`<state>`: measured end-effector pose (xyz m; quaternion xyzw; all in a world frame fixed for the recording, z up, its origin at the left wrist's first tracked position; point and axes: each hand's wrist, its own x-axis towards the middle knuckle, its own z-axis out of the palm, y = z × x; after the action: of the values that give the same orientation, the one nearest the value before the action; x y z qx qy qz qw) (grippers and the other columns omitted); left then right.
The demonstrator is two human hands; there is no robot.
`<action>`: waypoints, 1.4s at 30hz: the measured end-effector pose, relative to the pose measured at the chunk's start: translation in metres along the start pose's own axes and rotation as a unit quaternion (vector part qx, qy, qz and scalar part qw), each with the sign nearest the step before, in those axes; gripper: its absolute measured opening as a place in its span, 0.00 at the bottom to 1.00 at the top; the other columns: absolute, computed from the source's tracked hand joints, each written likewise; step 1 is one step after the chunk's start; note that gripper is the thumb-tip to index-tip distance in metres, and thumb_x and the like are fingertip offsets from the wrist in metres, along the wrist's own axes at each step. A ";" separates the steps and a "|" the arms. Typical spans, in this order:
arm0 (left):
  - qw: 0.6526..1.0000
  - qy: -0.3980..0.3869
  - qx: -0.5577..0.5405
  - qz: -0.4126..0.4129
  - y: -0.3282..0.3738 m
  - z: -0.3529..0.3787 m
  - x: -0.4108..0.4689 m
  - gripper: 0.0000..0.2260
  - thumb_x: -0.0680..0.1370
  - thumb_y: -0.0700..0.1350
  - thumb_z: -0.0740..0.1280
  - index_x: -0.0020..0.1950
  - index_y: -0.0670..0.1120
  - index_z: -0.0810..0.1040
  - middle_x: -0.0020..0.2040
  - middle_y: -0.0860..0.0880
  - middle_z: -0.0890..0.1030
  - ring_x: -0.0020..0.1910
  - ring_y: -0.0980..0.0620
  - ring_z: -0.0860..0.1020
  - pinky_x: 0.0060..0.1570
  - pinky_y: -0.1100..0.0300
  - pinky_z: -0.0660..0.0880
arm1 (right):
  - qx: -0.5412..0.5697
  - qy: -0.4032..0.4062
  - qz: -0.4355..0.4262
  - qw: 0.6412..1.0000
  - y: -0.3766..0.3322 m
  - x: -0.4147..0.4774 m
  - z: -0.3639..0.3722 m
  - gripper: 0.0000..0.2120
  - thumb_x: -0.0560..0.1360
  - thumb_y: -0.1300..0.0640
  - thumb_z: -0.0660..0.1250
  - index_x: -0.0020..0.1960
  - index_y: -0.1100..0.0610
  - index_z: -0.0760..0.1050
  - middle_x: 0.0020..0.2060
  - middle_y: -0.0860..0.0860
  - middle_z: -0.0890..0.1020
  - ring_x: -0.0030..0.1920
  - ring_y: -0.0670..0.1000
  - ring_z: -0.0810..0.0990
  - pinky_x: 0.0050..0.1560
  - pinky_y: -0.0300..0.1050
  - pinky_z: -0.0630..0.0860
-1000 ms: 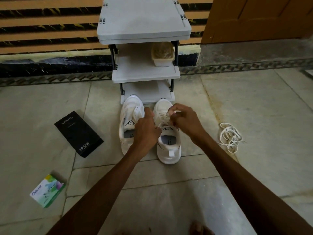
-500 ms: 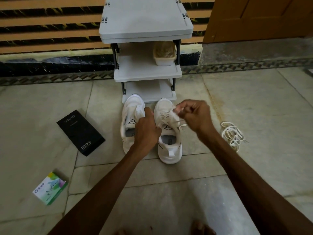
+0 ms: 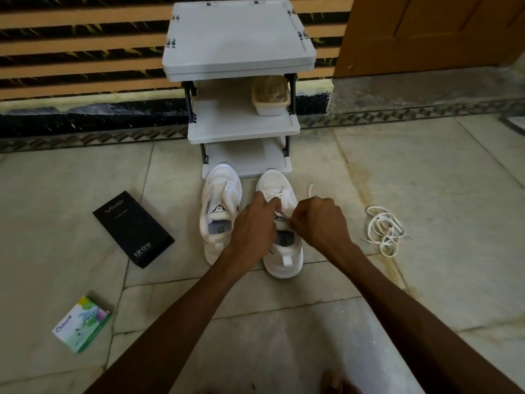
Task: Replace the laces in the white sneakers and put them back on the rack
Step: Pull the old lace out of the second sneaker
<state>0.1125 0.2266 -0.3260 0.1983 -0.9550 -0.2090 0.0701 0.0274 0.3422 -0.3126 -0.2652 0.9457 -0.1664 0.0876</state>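
Bottom edge: bare toes (image 3: 338, 385), cut off by the frame. Both forearms reach forward to the floor. Left hand (image 3: 252, 226) lies over the partly laced sneaker (image 3: 284, 260), its fingers down on the lace (image 3: 273, 196) at the crossings. The thumb is hidden, so I can't tell whether it pinches or just presses. Right hand (image 3: 318, 223) is curled tight, and a free lace end sticks up from behind the knuckles, so it is likely pinching that strand, but the pinch itself is out of sight. Handling: the lace is flat, limp, light and likely to twist, so it is best held close to the tip for threading, with the shoe steadied at the eyelet row. The sneaker looks light, with a soft upper and a firmer sole and heel, so lift it by the heel collar or pull tab. The upper eyelets and tongue are covered by the hands, so how far the lacing has got is unclear. Second sneaker (image 3: 218, 194) stands just beside it, touching or nearly so, with no lace visible. Loose lace bundle (image 3: 383, 231) lies apart to the right; I can't say whether it is old or new. To the left are the Odonil box (image 3: 81, 324) and the black Vivo box (image 3: 133, 228). Grey rack (image 3: 238, 44) stands right behind the toes, its lower shelves partly shadowed, with a small tub (image 3: 271, 95) whose contents are unclear.
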 end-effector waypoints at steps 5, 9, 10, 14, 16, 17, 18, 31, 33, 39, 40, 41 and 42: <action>0.999 -0.008 -0.052 0.015 0.000 0.008 0.003 0.14 0.72 0.33 0.68 0.53 0.47 0.81 0.57 0.47 0.71 0.54 0.49 0.71 0.52 0.58 0.71 | 0.041 0.029 -0.013 0.999 0.002 -0.007 0.011 0.12 0.74 0.50 0.68 0.39 0.57 0.82 0.33 0.55 0.82 0.33 0.53 0.79 0.32 0.40 0.67; 0.769 -0.057 -0.597 -0.220 -0.005 -0.006 0.010 0.12 0.69 0.27 0.63 0.38 0.45 0.75 0.43 0.47 0.76 0.45 0.50 0.75 0.44 0.62 0.71 | 0.111 0.048 0.020 0.993 0.008 -0.010 0.012 0.10 0.73 0.54 0.69 0.36 0.58 0.81 0.25 0.49 0.76 0.27 0.47 0.75 0.26 0.35 0.60; 0.709 -0.067 -0.658 -0.246 -0.008 -0.009 0.009 0.08 0.70 0.32 0.64 0.37 0.45 0.74 0.38 0.48 0.75 0.40 0.52 0.74 0.40 0.62 0.69 | 0.132 0.047 0.025 0.990 0.009 -0.010 0.012 0.09 0.72 0.55 0.70 0.36 0.58 0.81 0.25 0.48 0.75 0.26 0.45 0.73 0.25 0.33 0.58; 0.893 -0.164 -0.388 -0.157 -0.013 -0.028 0.015 0.10 0.75 0.52 0.69 0.39 0.47 0.80 0.32 0.54 0.77 0.34 0.56 0.72 0.37 0.61 0.67 | 0.133 0.042 0.017 0.990 0.007 -0.010 0.012 0.08 0.73 0.55 0.70 0.37 0.58 0.82 0.27 0.49 0.77 0.25 0.42 0.71 0.26 0.31 0.58; 0.980 -0.179 -0.088 -0.026 -0.011 -0.028 0.022 0.11 0.77 0.55 0.67 0.44 0.50 0.84 0.40 0.54 0.81 0.42 0.54 0.77 0.46 0.57 0.71 | 0.140 0.043 0.017 0.989 0.006 -0.010 0.014 0.08 0.73 0.55 0.71 0.38 0.57 0.82 0.28 0.48 0.76 0.25 0.41 0.70 0.26 0.30 0.58; 0.986 -0.166 -0.018 0.014 -0.008 -0.028 0.025 0.11 0.78 0.54 0.66 0.43 0.51 0.84 0.42 0.52 0.82 0.46 0.52 0.77 0.51 0.54 0.71 | 0.144 0.045 0.015 0.989 0.007 -0.010 0.014 0.08 0.73 0.54 0.71 0.38 0.57 0.82 0.27 0.48 0.76 0.24 0.40 0.70 0.26 0.30 0.58; 0.986 -0.156 -0.041 0.035 -0.005 -0.030 0.026 0.10 0.78 0.52 0.66 0.40 0.52 0.84 0.43 0.52 0.83 0.48 0.51 0.77 0.56 0.52 0.70 | 0.149 0.048 0.009 0.988 0.009 -0.010 0.014 0.10 0.73 0.53 0.71 0.35 0.57 0.81 0.25 0.47 0.74 0.23 0.40 0.69 0.26 0.32 0.59; 0.969 -0.225 -0.098 0.013 -0.016 -0.041 0.040 0.12 0.78 0.51 0.67 0.41 0.48 0.86 0.46 0.48 0.84 0.46 0.49 0.80 0.51 0.55 0.75 | 0.155 0.036 0.016 0.987 0.011 -0.005 0.017 0.06 0.72 0.55 0.72 0.41 0.56 0.84 0.29 0.48 0.79 0.26 0.40 0.73 0.27 0.29 0.62; 0.974 -0.148 -0.174 -0.009 -0.008 -0.048 0.042 0.12 0.78 0.44 0.66 0.38 0.46 0.84 0.49 0.49 0.85 0.49 0.52 0.80 0.54 0.56 0.74 | 0.155 0.044 0.019 0.987 0.012 -0.006 0.018 0.07 0.72 0.54 0.72 0.39 0.56 0.83 0.27 0.47 0.77 0.25 0.40 0.72 0.26 0.30 0.62; 0.568 0.028 -0.786 -0.243 -0.017 -0.064 0.040 0.13 0.84 0.41 0.57 0.42 0.43 0.75 0.28 0.51 0.72 0.26 0.57 0.68 0.39 0.60 0.75 | 0.158 0.044 0.022 0.986 0.011 -0.006 0.018 0.05 0.71 0.56 0.71 0.38 0.57 0.83 0.27 0.49 0.79 0.26 0.41 0.73 0.27 0.31 0.66; 0.530 0.019 -0.808 -0.256 -0.020 -0.064 0.039 0.11 0.84 0.43 0.57 0.45 0.43 0.76 0.27 0.52 0.71 0.24 0.58 0.66 0.37 0.61 0.74 | 0.157 0.044 0.022 0.986 0.010 -0.006 0.018 0.05 0.71 0.56 0.71 0.39 0.57 0.83 0.28 0.50 0.80 0.26 0.42 0.74 0.27 0.32 0.67; 0.523 0.007 -0.813 -0.257 -0.021 -0.064 0.037 0.11 0.84 0.44 0.57 0.48 0.43 0.77 0.26 0.53 0.69 0.22 0.58 0.64 0.33 0.62 0.71 | 0.156 0.044 0.021 0.987 0.010 -0.006 0.018 0.06 0.71 0.56 0.71 0.39 0.57 0.83 0.28 0.50 0.81 0.27 0.42 0.74 0.27 0.33 0.68; 0.534 0.002 -0.809 -0.246 -0.022 -0.063 0.035 0.11 0.84 0.44 0.57 0.50 0.43 0.77 0.26 0.53 0.68 0.21 0.58 0.62 0.31 0.63 0.67 | 0.153 0.042 0.021 0.987 0.010 -0.005 0.018 0.06 0.72 0.56 0.71 0.39 0.57 0.84 0.29 0.50 0.81 0.27 0.43 0.75 0.28 0.33 0.68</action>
<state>0.1023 0.1701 -0.2766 0.2841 -0.2925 -0.9010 0.1480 0.0320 0.3478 -0.3327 -0.2217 0.9173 -0.3180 0.0908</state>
